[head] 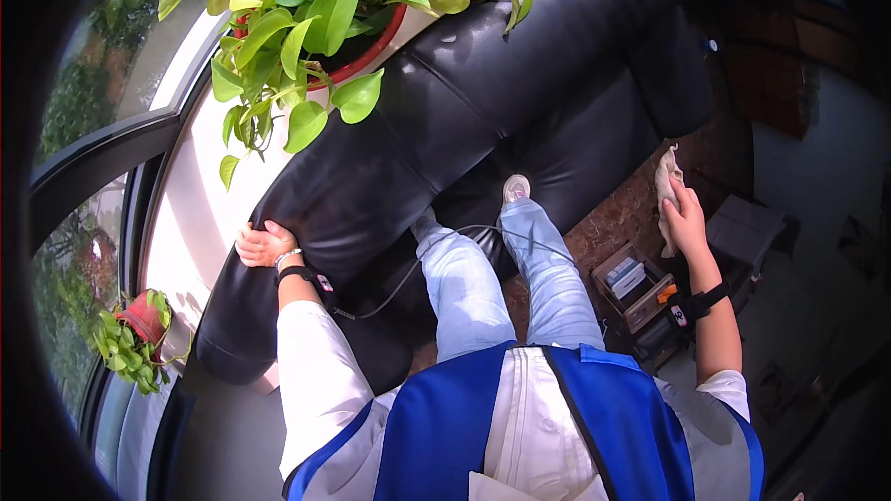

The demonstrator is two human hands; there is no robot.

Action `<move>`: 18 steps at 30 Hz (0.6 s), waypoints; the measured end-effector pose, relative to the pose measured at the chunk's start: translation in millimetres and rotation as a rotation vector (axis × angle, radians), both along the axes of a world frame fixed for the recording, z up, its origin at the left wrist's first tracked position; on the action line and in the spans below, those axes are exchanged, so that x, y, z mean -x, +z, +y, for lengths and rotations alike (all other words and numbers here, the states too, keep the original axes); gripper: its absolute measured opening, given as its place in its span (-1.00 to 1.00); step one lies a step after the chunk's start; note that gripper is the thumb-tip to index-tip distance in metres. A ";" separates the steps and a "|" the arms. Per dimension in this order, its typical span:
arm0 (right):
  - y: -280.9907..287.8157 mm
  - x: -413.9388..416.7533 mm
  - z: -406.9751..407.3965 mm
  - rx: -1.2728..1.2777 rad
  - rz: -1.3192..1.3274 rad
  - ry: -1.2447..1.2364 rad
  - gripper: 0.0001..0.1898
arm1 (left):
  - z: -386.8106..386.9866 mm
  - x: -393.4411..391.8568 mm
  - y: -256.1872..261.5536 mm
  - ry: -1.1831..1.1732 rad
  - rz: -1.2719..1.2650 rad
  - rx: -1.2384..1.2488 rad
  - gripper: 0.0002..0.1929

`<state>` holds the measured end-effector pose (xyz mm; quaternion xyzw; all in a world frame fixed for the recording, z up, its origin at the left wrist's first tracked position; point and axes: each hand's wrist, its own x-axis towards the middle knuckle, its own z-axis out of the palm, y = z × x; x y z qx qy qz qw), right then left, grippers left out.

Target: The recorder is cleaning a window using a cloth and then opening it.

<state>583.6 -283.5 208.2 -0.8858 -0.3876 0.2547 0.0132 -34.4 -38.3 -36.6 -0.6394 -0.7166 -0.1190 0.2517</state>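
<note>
My left hand [263, 245] rests on the top of the backrest of a black leather sofa [334, 202], beside the white window sill [202, 216]. Its fingers are curled over the edge, with a bracelet and a black strap on the wrist. My right hand [686, 216] is out to the right and holds a cream cloth [667, 188], which hangs long and crumpled from the fingers. A strap with a small device is on that wrist too. My feet, in light shoes [516, 188], are on the sofa. A thin grey cable [397, 289] runs across my legs.
A leafy potted plant in a red pot [376, 59] stands on the sill behind the sofa. A smaller red pot [144, 323] with a plant is at the lower left by the window. A wooden box [632, 292] with packets sits on the brown marbled surface [605, 223] at right.
</note>
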 end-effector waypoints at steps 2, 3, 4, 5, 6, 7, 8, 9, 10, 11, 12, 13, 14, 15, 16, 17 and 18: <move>16.4 16.9 -19.6 0.076 0.006 -0.048 -0.53 | 0.3 -2.4 5.3 0.003 0.009 0.019 -0.61; 24.1 22.9 -28.3 0.122 -0.010 -0.061 -0.53 | 1.2 -3.7 6.2 0.005 0.006 0.031 -0.61; 31.7 28.2 -39.3 0.169 -0.024 -0.071 -0.52 | 1.3 -5.2 6.0 0.009 0.004 0.044 -0.60; 38.6 33.3 -49.9 0.215 -0.039 -0.080 -0.52 | 1.3 -5.4 6.6 0.015 0.002 0.057 -0.60; 42.9 38.4 -59.2 0.238 -0.055 -0.092 -0.52 | 0.8 -5.1 7.8 -0.005 -0.013 0.034 -0.59; 48.1 41.3 -65.7 0.264 -0.078 -0.109 -0.52 | 1.6 -6.1 7.4 -0.003 -0.018 0.035 -0.59; 53.2 43.9 -70.5 0.290 -0.102 -0.124 -0.52 | 1.8 -7.1 7.1 0.001 -0.023 0.036 -0.59; 55.8 48.1 -74.3 0.314 -0.120 -0.138 -0.53 | 1.9 -5.7 7.4 0.006 -0.025 0.036 -0.59; 58.7 51.9 -76.4 0.333 -0.133 -0.170 -0.53 | 1.2 -4.5 8.1 0.006 -0.018 0.054 -0.59; 59.2 56.8 -80.3 0.332 -0.131 -0.174 -0.53 | -0.2 -3.5 9.1 0.008 -0.012 0.072 -0.59; 56.0 57.2 -82.1 0.323 -0.136 -0.174 -0.52 | 2.5 -7.5 5.0 0.015 -0.014 0.082 -0.58; 52.8 57.7 -84.4 0.313 -0.142 -0.174 -0.52 | 1.0 -5.6 2.5 0.023 0.011 0.092 -0.59; 49.7 59.9 -87.2 0.275 -0.131 -0.145 -0.52 | 0.7 -5.9 0.9 0.030 -0.012 0.107 -0.59; 51.6 70.0 -79.6 0.296 -0.127 -0.160 -0.53 | -1.9 -2.5 4.1 0.034 -0.025 0.128 -0.59; 52.5 75.0 -74.9 0.277 -0.109 -0.156 -0.53 | -1.0 -3.0 4.3 0.049 -0.014 0.163 -0.59; 53.6 78.8 -71.3 0.257 -0.090 -0.153 -0.53 | 0.0 -4.2 4.7 0.065 -0.003 0.196 -0.59; 57.5 83.7 -67.1 0.238 -0.079 -0.136 -0.54 | -1.1 -4.9 9.0 0.062 -0.016 0.222 -0.58</move>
